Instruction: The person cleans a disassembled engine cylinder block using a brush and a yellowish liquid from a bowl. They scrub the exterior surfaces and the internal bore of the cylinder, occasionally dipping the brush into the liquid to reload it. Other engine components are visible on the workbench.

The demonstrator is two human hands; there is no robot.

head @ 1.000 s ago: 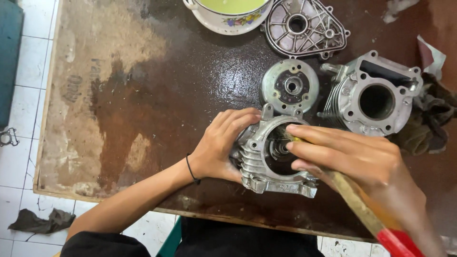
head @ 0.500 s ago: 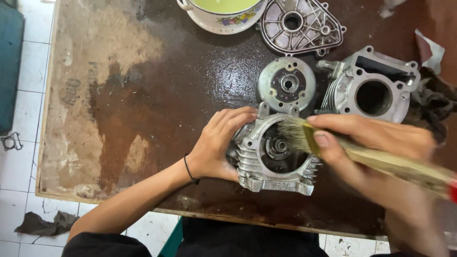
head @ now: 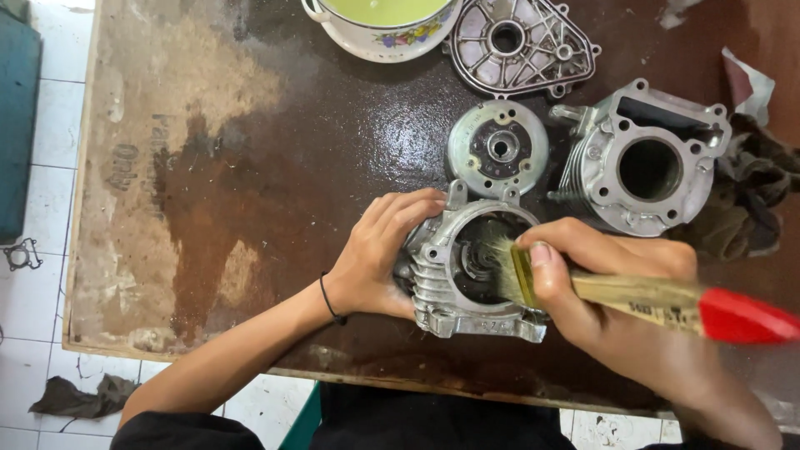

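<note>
left hand (head: 375,258) fingers clasp cylinder head (head: 467,267) | right hand (head: 608,292) fingers grip brush (head: 650,300) | bristles seemingly inside bore

Packages, signs and screens: none are seen. Markings: a faded dark stencilled marking (head: 125,158) is borne on the pale worn left part of the wooden table top (head: 250,167), set sideways to the view; small dark printed characters (head: 654,310) are carried on the pale wooden handle of the paintbrush (head: 633,298), just ahead of its red end. A small raised casting mark (head: 486,327) is shown on the near edge of the grey metal engine part (head: 467,267).
</note>
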